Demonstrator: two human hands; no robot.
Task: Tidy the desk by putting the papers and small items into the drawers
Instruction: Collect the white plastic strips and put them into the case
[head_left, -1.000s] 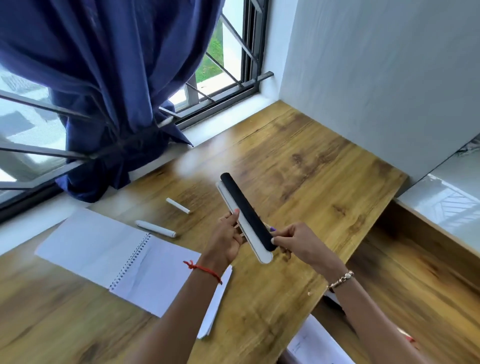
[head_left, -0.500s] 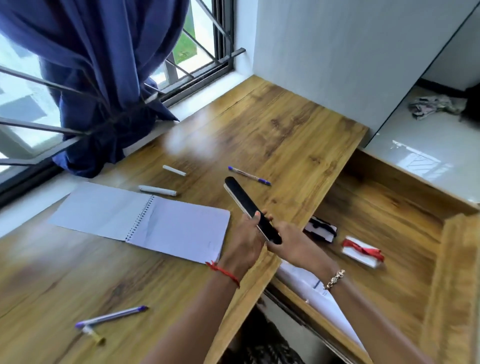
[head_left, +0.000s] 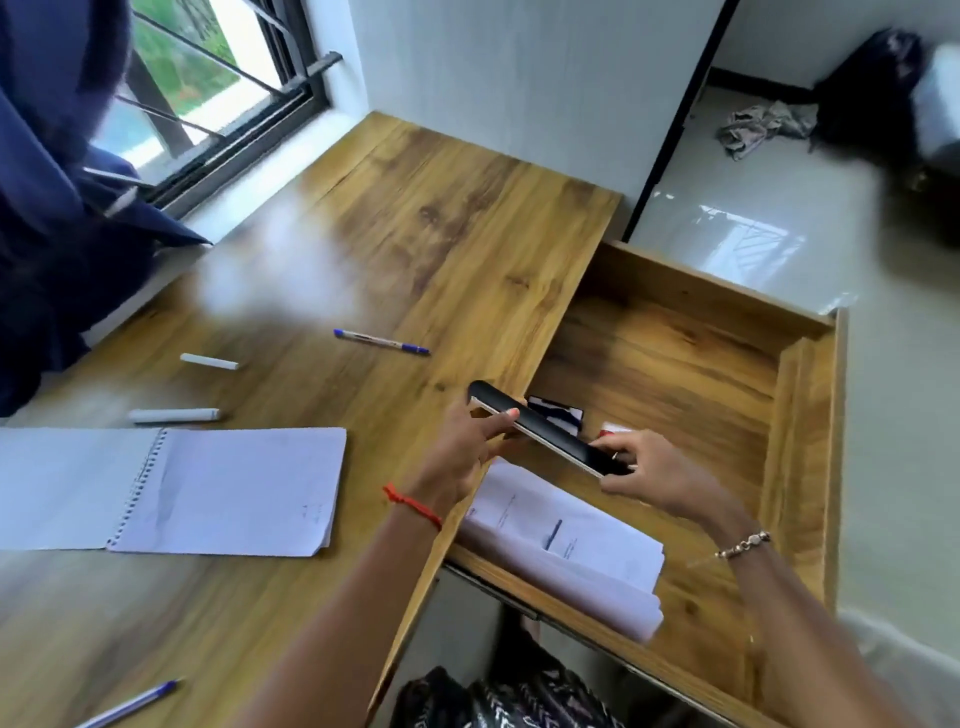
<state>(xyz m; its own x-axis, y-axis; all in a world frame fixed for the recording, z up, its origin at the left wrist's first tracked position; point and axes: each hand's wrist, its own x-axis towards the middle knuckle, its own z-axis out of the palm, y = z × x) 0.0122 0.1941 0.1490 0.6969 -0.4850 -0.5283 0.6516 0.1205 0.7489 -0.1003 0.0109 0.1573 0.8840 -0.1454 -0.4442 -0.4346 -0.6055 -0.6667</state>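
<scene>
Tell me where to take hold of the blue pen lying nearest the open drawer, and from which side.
Pinch the pen at mid-barrel, coming straight down from above with fingers across its length. It lies flat on the desk, thin and long, with bare wood on both sides, so the middle probably balances best.

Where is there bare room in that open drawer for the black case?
The drawer is bare wood in its far half, between back wall and black-and-white item. Near corner crowded: papers, that item, left hand and right hand gripping the black case.
</scene>
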